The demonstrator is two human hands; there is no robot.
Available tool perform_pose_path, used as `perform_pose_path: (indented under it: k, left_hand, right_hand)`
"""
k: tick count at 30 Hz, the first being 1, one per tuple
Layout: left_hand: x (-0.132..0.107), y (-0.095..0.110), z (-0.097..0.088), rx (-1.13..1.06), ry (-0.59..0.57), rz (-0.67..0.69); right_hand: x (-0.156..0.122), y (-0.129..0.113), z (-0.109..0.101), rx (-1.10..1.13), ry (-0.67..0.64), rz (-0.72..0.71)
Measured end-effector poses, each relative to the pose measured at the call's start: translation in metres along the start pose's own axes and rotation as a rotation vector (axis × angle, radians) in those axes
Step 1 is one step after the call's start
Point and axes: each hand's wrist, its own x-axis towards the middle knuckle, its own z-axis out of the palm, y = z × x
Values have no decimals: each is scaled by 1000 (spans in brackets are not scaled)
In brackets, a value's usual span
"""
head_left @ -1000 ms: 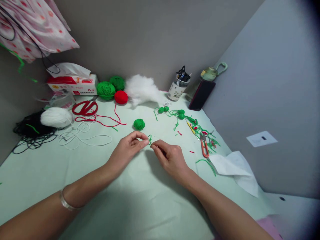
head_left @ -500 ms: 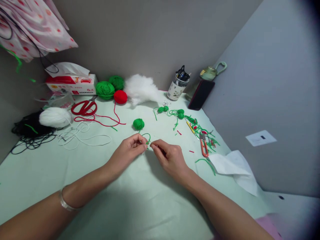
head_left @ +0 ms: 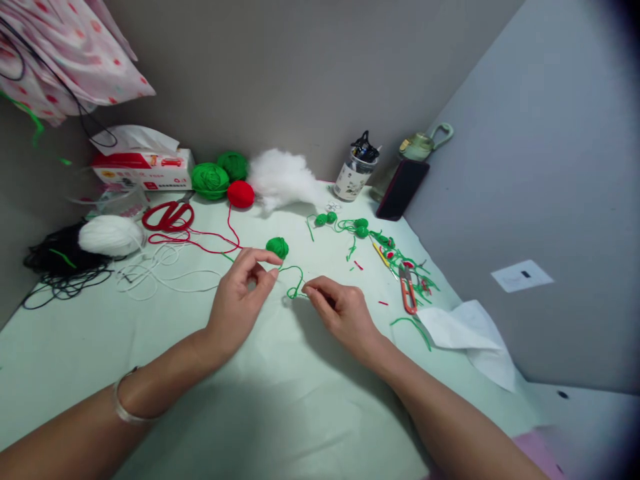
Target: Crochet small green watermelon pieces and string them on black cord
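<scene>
BENCH VIEW, HEAD CAMERA: I look down on a pale green bench (head_left: 150, 373), its near and left edges cut off by the frame. The pink spotted fabric (head_left: 75, 60) at upper left is cut off the same way. A tangle of black yarn (head_left: 55, 257) lies partly hidden behind a white yarn ball (head_left: 111, 235). The scraps around the orange snips (head_left: 409, 290) are too small for me to sort out.

At centre, the left hand (head_left: 240, 297) has drawn back and up from where it was half a second ago, when both hands nearly met. It now sits just beside a small green ball (head_left: 277, 247). The right hand (head_left: 343, 310) has barely moved. The left fingers (head_left: 260, 257) are pinched on one end of a green strand (head_left: 300, 272). The right fingers (head_left: 323, 291) are curled tight on its other end, though the exact grip there is hard to make out.

The strand hangs just above the bench between the two hands. Its long axis runs left to right. It arches away from me, then drops into a small loop near the right fingertips, wider open than before.
</scene>
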Motion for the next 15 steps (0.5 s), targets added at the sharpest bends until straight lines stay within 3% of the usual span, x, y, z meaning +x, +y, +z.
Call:
perform_pose_path:
  k: [3,6,8,11,15]
  left_hand:
    - [1,-3,-1,207,-151,257]
    - [5,-8,-2,359,-222,384]
    - [6,-8,-2,339,-226,346]
    - [4,-1,-1,142,-209,158]
    - [-1,7,3,-58,-213,-22]
  right_hand:
    - [-1,-2,1,-35,-27,-36]
    - [-2,-3,0,-26,-42,-68]
    - [-1,-3,-1,48,-24,-44]
    - [3,-3,-3,278,-3,38]
    - [5,-6,-1,490,-144,84]
